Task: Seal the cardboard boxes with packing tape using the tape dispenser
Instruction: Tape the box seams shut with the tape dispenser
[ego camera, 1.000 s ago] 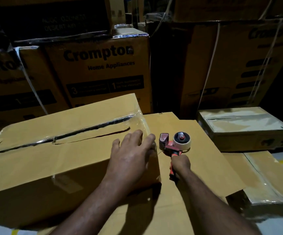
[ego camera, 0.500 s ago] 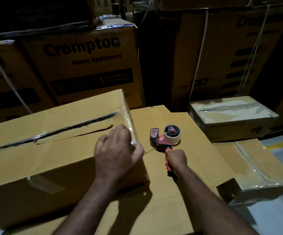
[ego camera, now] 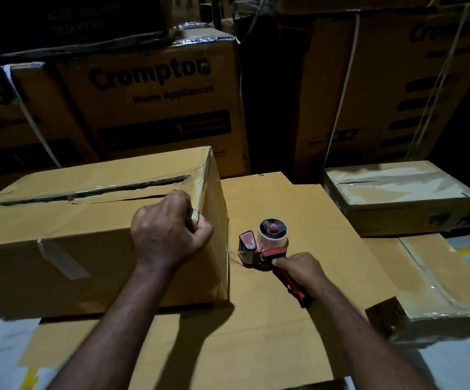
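Across the big brown cardboard box (ego camera: pixel 87 235) your left hand (ego camera: pixel 169 235) has slid to its right top edge, fingers curled over the tape. Your right hand (ego camera: pixel 298 270) grips the red tape dispenser (ego camera: pixel 264 246), just right of the box. You're likely pressing the tape end down; next, cut it free cleanly.

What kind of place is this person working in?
Probably a warehouse or stockroom: Crompton appliance cartons stacked behind, taped boxes nearby, and a tape dispenser in the right hand.
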A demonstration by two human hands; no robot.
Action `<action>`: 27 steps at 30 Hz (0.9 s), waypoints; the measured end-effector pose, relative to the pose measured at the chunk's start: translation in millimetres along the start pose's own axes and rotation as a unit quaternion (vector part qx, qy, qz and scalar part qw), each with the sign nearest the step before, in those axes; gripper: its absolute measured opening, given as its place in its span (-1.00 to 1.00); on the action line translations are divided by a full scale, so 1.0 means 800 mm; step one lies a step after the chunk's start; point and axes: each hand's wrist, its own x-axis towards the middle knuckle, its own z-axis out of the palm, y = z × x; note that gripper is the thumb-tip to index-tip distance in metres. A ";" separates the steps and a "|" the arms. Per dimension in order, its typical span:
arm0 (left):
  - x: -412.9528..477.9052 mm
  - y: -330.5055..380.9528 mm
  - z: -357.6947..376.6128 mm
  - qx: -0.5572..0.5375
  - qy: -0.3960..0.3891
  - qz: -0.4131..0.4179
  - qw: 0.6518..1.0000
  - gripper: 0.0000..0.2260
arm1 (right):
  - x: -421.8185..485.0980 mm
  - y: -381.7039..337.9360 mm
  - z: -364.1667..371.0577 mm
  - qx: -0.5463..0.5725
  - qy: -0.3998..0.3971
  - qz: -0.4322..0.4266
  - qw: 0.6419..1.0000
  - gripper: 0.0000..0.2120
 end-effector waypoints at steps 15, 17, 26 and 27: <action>-0.017 0.004 0.006 0.017 -0.023 0.026 0.999 -0.69 | -0.022 0.042 -0.020 -0.107 0.004 -0.026 0.994 -0.60; -0.021 0.005 0.006 0.019 -0.026 0.034 0.999 -0.68 | -0.027 0.042 -0.028 -0.127 -0.034 -0.035 0.991 -0.63; -0.062 0.008 -0.008 -0.012 -0.086 0.009 0.996 -0.66 | -0.026 0.033 -0.012 -0.263 -0.020 -0.057 0.963 -0.63; -0.061 0.009 -0.010 -0.012 -0.093 0.004 0.996 -0.66 | -0.028 0.033 -0.013 -0.274 -0.016 -0.059 0.960 -0.63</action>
